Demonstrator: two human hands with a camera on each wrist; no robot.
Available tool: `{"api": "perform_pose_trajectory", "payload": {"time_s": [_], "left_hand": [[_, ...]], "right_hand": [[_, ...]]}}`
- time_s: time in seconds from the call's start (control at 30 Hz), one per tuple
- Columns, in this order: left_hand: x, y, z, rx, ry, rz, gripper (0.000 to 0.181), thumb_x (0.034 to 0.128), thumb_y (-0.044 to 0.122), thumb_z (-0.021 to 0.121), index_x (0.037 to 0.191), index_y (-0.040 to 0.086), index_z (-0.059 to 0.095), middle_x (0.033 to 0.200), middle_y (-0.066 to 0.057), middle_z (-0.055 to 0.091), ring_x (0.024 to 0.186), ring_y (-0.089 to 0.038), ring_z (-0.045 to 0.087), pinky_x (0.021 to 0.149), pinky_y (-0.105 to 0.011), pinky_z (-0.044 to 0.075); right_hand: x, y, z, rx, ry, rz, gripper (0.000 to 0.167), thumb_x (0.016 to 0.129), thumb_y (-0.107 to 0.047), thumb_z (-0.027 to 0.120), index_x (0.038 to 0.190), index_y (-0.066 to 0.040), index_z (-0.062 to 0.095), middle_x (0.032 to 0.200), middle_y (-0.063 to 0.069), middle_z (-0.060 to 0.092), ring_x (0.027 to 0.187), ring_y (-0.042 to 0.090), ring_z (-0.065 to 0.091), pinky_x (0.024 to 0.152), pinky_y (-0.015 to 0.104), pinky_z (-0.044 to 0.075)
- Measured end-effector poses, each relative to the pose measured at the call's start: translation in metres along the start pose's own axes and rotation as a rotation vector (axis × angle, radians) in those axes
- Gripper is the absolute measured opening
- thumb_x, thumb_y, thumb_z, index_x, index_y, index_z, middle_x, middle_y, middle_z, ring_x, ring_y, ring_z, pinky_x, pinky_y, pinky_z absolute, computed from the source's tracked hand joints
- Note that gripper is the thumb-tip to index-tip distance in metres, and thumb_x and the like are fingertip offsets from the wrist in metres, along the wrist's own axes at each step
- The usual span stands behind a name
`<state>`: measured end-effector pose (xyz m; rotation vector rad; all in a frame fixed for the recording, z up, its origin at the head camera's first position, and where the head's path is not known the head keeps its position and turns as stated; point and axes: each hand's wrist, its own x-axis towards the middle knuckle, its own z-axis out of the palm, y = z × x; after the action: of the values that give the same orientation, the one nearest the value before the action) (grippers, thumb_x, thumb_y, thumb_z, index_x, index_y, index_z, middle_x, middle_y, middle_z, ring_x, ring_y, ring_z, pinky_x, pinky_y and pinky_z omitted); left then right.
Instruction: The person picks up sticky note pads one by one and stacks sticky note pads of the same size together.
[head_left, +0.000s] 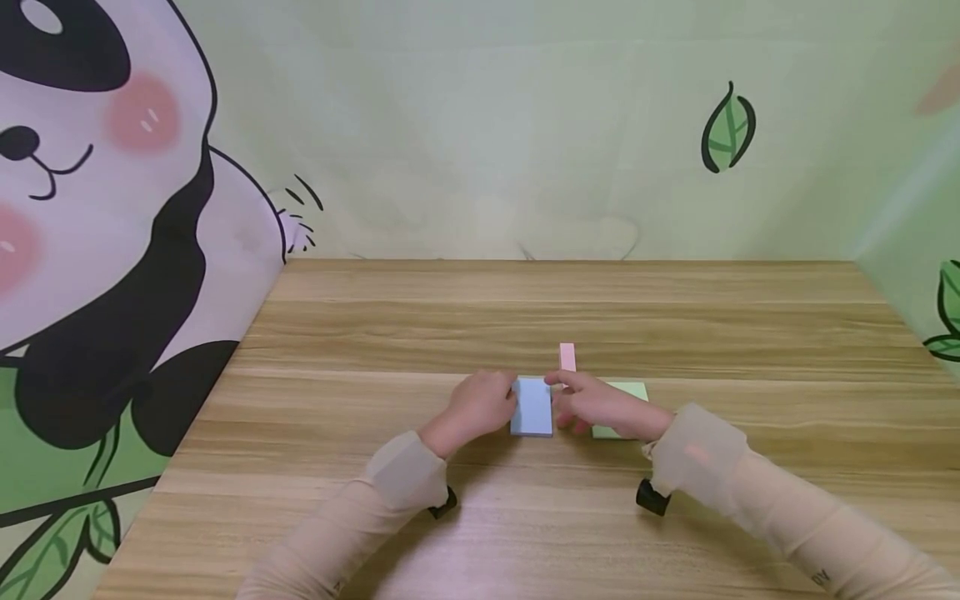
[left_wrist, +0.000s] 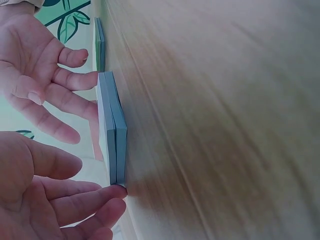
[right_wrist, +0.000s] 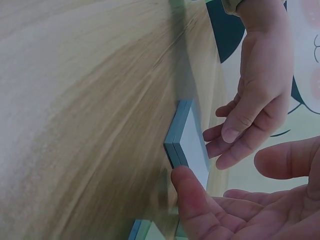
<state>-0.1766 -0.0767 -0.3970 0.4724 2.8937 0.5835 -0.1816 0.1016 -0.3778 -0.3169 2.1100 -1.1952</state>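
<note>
A pair of stacked light-blue rectangular slabs [head_left: 532, 407] lies flat on the wooden table, a thin seam between its layers [left_wrist: 119, 142]. On its left side my left hand [head_left: 482, 402] rests fingertips against the edge, fingers loosely bent. My right hand [head_left: 606, 407] is at the opposite side, index finger reaching to the far right corner and the other fingers spread beside the stack. Neither thumb pinches it. Below my right wrist lies a pale-green slab [head_left: 633, 390], partly covered by the hand. Just beyond the right fingers is a narrow pink block [head_left: 567, 356], its near end hidden.
The wooden table [head_left: 375, 317] runs back to a wall printed with a panda [head_left: 142, 208] and leaves. Black wrist-camera mounts hang under both sleeves, close to the tabletop. In the right wrist view the green slab [right_wrist: 148, 231] shows a blue-green lower layer.
</note>
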Motion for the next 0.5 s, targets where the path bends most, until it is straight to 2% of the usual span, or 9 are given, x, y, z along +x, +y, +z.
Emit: {"api": "perform_pose_trajectory", "payload": {"time_s": [0.3,0.5], "left_hand": [[-0.0003,0.0004,0.0005,0.005,-0.003,-0.009,0.015,0.0862,0.01,0.047,0.073,0.008,0.052,0.053,0.002,0.035,0.045,-0.01,0.036,0.041,-0.021,0.03],[-0.0006,0.0013,0.0002,0.018,-0.005,-0.012,0.016,0.0856,0.011,0.047,0.07,0.008,0.05,0.053,0.002,0.034,0.045,-0.01,0.036,0.041,-0.021,0.029]], "right_hand": [[0.0008,0.0007,-0.0005,0.002,-0.004,0.001,0.051,0.086,-0.009,0.04,0.134,0.002,0.026,0.118,0.02,0.05,0.092,0.024,0.056,0.07,0.033,0.045],[0.0011,0.0014,-0.0009,0.003,-0.004,0.001,0.051,0.086,-0.008,0.039,0.134,0.002,0.026,0.119,0.02,0.05,0.092,0.024,0.055,0.07,0.032,0.045]]}}
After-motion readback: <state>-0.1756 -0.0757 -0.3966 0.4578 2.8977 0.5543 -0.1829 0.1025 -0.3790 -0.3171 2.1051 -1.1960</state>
